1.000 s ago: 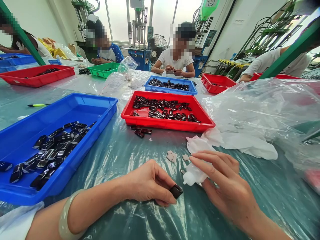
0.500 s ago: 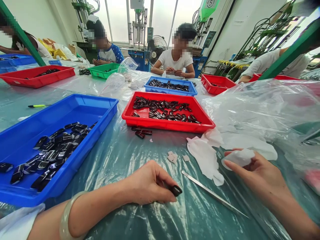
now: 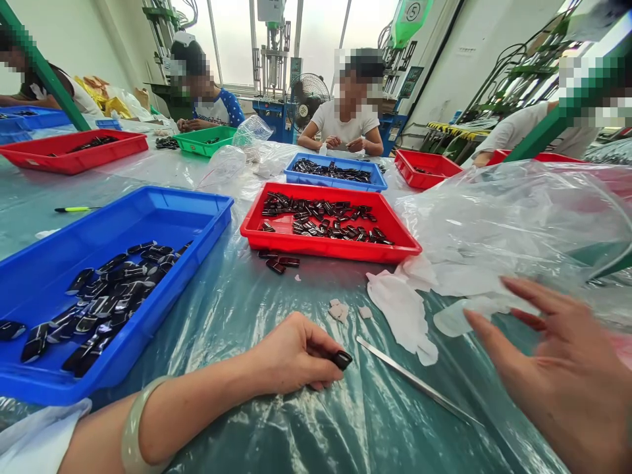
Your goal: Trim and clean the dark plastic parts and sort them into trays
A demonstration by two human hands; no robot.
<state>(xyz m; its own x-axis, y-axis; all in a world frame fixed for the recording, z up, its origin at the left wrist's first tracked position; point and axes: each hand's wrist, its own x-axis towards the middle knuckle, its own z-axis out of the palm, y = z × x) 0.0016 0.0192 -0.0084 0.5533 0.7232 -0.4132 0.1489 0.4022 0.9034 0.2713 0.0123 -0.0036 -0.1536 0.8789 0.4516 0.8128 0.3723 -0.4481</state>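
Note:
Between the thumb and fingers of my left hand (image 3: 291, 359) is a small glossy black plastic piece (image 3: 342, 359), held just above the plastic-covered table. My right hand (image 3: 563, 355) is open, thumb and fingers spread, slightly blurred, with nothing visible in it. Just beyond its thumb lies a whitish, crumpled wipe (image 3: 451, 320). A larger white cloth (image 3: 402, 309) is spread out to the left of that wipe. Metal tweezers (image 3: 419, 380) lie slantwise between my two hands. Small pinkish-white scraps (image 3: 339, 311) rest past my left hand.
A blue tray (image 3: 197, 263) with black pieces stands on the left. Ahead is a red tray (image 3: 330, 248) of similar pieces, with a few loose pieces (image 3: 275, 265) before it. Clear plastic sheeting (image 3: 474, 224) bunches at right. Several people sit around the table.
My right hand has let go of the whitish wipe, opened and moved right and closer to me. The wipe now lies on the table. My left hand has barely shifted, still holding the black piece.

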